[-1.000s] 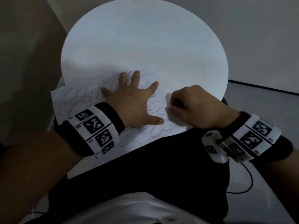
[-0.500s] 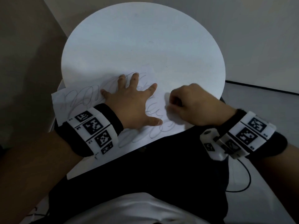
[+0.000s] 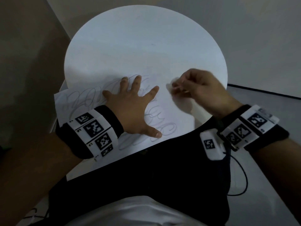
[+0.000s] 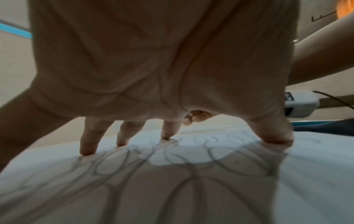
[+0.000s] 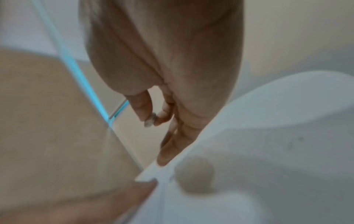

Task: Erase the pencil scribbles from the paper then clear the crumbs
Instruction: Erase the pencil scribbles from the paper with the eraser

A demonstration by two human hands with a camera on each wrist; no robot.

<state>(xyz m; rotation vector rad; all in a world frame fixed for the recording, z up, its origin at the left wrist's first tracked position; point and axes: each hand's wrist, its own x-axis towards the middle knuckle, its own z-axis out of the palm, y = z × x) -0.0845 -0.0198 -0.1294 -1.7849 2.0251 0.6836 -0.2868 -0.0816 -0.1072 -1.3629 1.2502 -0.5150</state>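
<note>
While left hand (image 3: 132, 111) presses flat, scribbled paper (image 3: 175, 118), right hand (image 3: 198, 90) pinching eraser (image 5: 150, 121).

Round white table (image 3: 146, 38), black cable (image 3: 242, 181) on grey floor (image 3: 268, 193).

Scribbled paper (image 3: 101, 98) lies on round white table (image 3: 138, 38).

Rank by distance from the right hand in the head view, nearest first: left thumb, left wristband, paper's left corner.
From the right hand:
1. Left thumb, just to its left, on the paper.
2. Left wristband, further left, at the table's near edge.
3. Paper's left corner, farthest, overhanging the table's left rim.
</note>
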